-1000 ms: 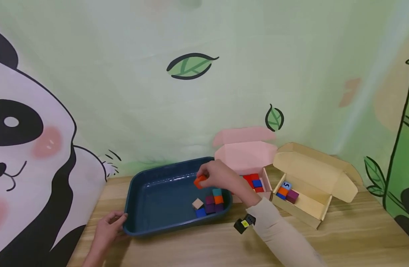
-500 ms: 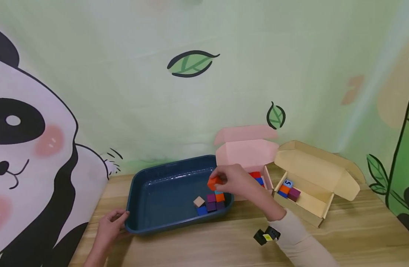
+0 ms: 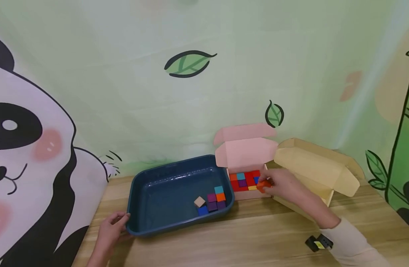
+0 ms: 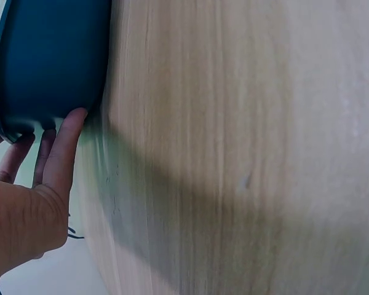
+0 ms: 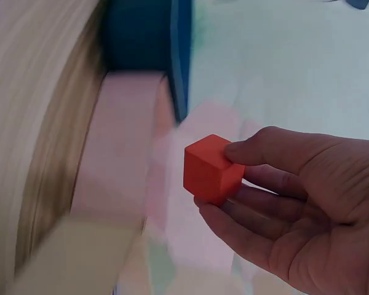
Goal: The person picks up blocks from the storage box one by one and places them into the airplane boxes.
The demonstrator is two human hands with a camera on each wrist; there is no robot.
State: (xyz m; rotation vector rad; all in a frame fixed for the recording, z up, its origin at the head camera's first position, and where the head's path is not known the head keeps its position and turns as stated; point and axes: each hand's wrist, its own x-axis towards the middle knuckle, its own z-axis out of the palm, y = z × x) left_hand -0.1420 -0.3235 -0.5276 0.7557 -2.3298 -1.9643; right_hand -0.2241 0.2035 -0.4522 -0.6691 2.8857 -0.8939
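My right hand pinches an orange-red cube block between thumb and fingertips. In the head view it is over the right end of the pink cardboard box, beside the brown cardboard box. Red, blue, purple and yellow blocks lie packed in the pink box. My left hand grips the near left corner of the dark blue tray; in the left wrist view its fingertips press the tray's outer wall. Several loose blocks sit in the tray's right end.
The brown box stands open on the right, its inside partly hidden by my right arm. Both box lids are raised towards the printed cloth backdrop. Wooden tabletop stretches in front of the tray and boxes.
My right hand has carried the orange-red block rightwards, from over the tray to the pink box's right end. More of the pink box's contents now show. The left hand stays at the tray.
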